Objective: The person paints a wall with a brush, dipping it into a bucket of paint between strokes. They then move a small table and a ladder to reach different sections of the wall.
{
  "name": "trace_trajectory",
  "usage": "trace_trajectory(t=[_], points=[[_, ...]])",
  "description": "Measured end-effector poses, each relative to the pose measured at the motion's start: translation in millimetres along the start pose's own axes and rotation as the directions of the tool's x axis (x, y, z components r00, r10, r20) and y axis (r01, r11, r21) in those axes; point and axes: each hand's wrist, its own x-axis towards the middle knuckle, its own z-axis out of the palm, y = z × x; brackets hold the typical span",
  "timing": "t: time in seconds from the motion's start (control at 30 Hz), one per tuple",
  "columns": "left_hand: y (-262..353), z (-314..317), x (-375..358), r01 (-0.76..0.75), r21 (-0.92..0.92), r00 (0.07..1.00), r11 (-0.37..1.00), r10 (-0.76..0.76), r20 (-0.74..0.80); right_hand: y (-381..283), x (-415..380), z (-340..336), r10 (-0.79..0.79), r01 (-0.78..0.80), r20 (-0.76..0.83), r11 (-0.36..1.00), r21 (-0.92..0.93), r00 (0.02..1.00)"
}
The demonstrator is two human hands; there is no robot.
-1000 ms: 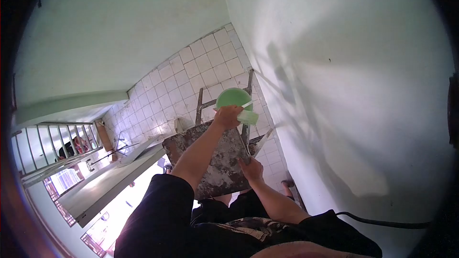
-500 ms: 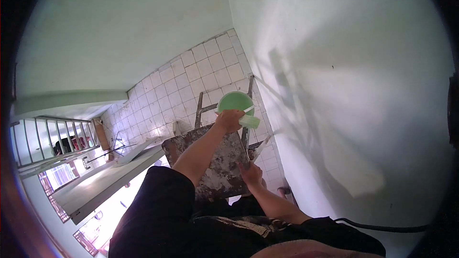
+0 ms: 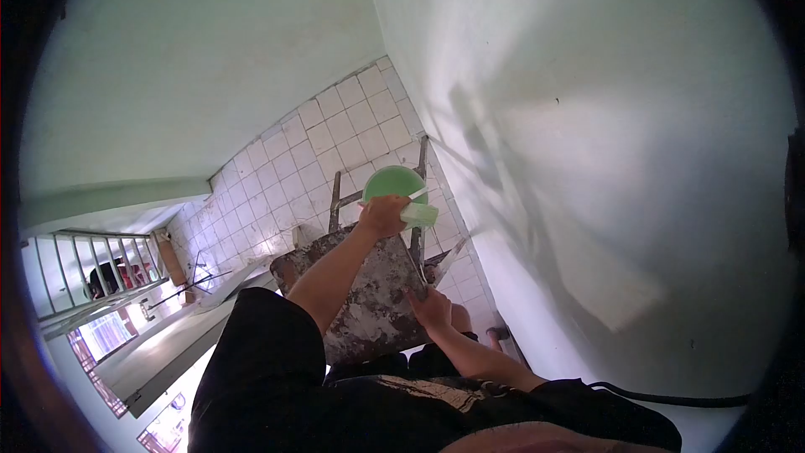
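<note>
Pale green walls close in on two sides of a narrow space, and far below lies a floor of white square tiles. Seen from high up, a paint-spattered platform stands near the right wall, with the rails of a ladder frame running down from it toward the tiles.

On the far edge of the platform sits a green bucket, round and open at the top, just beside the right wall. The left hand reaches out along the platform to the bucket's near rim and is closed around a paint roller, whose pale green sleeve sticks out to the right of the knuckles, touching the bucket's edge. A thin light handle crosses the bucket's opening at an angle.

The right hand rests nearer the body on the right edge of the platform, fingers curled over that edge in a grip. Both forearms are bare, and dark sleeves fill the near part of the view.

To the far left, a barred window grille lets in bright light above a long grey ledge. A black cable trails along the right wall.
</note>
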Motion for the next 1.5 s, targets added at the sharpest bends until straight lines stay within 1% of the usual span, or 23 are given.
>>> trace_trajectory(t=[0.17, 0.27, 0.37, 0.43, 0.47, 0.53, 0.57, 0.63, 0.87, 0.93, 0.97, 1.03, 1.07, 1.13, 1.17, 1.2, 1.23, 1.27, 1.3, 1.37, 1.4, 1.47, 1.5], points=[[0, 0, 0, 0.016, -0.003, 1.000, 1.000, -0.016, 0.024, 0, 1, 1, 0.013, -0.013, 0.013, 0.999, -0.033, 1.000], [-7, 7, 1, -0.047, -0.016, 0.998, 0.999, 0.047, -0.030, 1, 2, 1, -0.001, 0.001, 0.005, 0.999, 0.034, 1.000], [-3, 0, 1, -0.010, -0.019, 1.000, 1.000, 0.011, 0.019, 7, 1, 10, -0.034, 0.035, -0.053, 0.999, 0.016, 0.998], [-7, 3, 2, -0.088, -0.016, 0.995, 0.996, 0.087, -0.051, 2, 0, 5, -0.026, 0.027, -0.046, 0.999, 0.029, 0.999], [-11, 4, 4, -0.087, -0.010, 0.995, 0.996, 0.086, -0.055, -2, 1, 2, -0.033, 0.034, -0.046, 0.999, 0.031, 0.998], [-3, -3, 3, -0.014, -0.030, 0.997, 0.999, 0.016, 0.071, -3, -2, -1, -0.005, 0.005, -0.014, 1.000, 0.027, 1.000], [-2, -4, 3, -0.011, -0.033, 0.998, 0.999, 0.013, 0.067, -5, -2, -2, -0.007, 0.007, -0.012, 1.000, 0.022, 1.000], [-2, -5, 2, -0.027, -0.041, 0.999, 0.999, 0.026, -0.019, -8, -2, -2, -0.015, 0.015, -0.018, 1.000, 0.005, 1.000], [0, -2, -4, -0.016, -0.065, 1.000, 0.998, 0.014, -0.016, -8, -8, 1, 0.030, -0.032, -0.051, 0.999, -0.041, 0.998], [-2, -1, -5, -0.010, -0.056, 0.999, 0.998, 0.008, -0.039, -4, -5, 4, 0.038, -0.039, -0.014, 0.999, -0.029, 0.999], [-8, 6, -4, -0.011, -0.018, 0.996, 1.000, 0.009, -0.084, -2, -2, 7, 0.052, -0.053, -0.080, 0.999, -0.012, 0.995], [-1, 3, -11, -0.021, -0.002, 0.987, 1.000, 0.020, -0.162, 8, -3, 15, -0.042, 0.035, -0.090, 0.997, -0.076, 0.995], [-8, 11, -10, -0.070, 0.019, 0.982, 0.997, 0.072, -0.176, 13, 0, 20, -0.026, 0.017, -0.077, 0.994, -0.105, 0.997], [-13, 14, -5, -0.017, 0.021, 0.999, 1.000, 0.018, -0.042, 9, -2, 20, -0.001, -0.006, -0.048, 0.988, -0.155, 0.999], [-24, 25, -4, -0.059, 0.037, 0.989, 0.998, 0.063, -0.135, 2, -6, 16, 0.002, -0.006, -0.021, 0.982, -0.191, 1.000], [-38, 40, -1, -0.188, 0.064, 0.938, 0.980, 0.198, -0.284, 2, -11, 14, 0.018, -0.028, -0.072, 0.990, -0.140, 0.997], [-36, 36, 7, -0.127, 0.048, 0.981, 0.991, 0.132, -0.141, 3, -13, 20, 0.029, -0.039, -0.110, 0.995, -0.091, 0.994], [-23, 24, 1, -0.035, 0.026, 0.986, 0.999, 0.038, -0.164, 3, -11, 26, 0.028, -0.039, -0.172, 0.997, -0.065, 0.985], [-31, 30, 8, -0.105, 0.012, 0.975, 0.994, 0.105, -0.198, 2, -10, 28, 0.023, -0.035, -0.216, 0.998, -0.050, 0.976], [-41, 40, 20, -0.095, 0.002, 0.970, 0.996, 0.093, -0.224, -5, -14, 26, 0.081, -0.081, -0.241, 0.997, 0.009, 0.967], [-36, 35, 21, -0.131, 0.001, 0.965, 0.991, 0.128, -0.229, -4, -12, 26, 0.066, -0.070, -0.238, 0.997, -0.011, 0.969], [-24, 24, 5, -0.102, 0.100, 0.973, 0.990, 0.120, -0.195, -5, -20, 28, 0.080, -0.085, -0.267, 0.996, -0.006, 0.960], [-24, 25, 5, -0.117, 0.096, 0.970, 0.988, 0.134, -0.202, -7, -24, 25, 0.086, -0.092, -0.266, 0.996, -0.009, 0.960]])
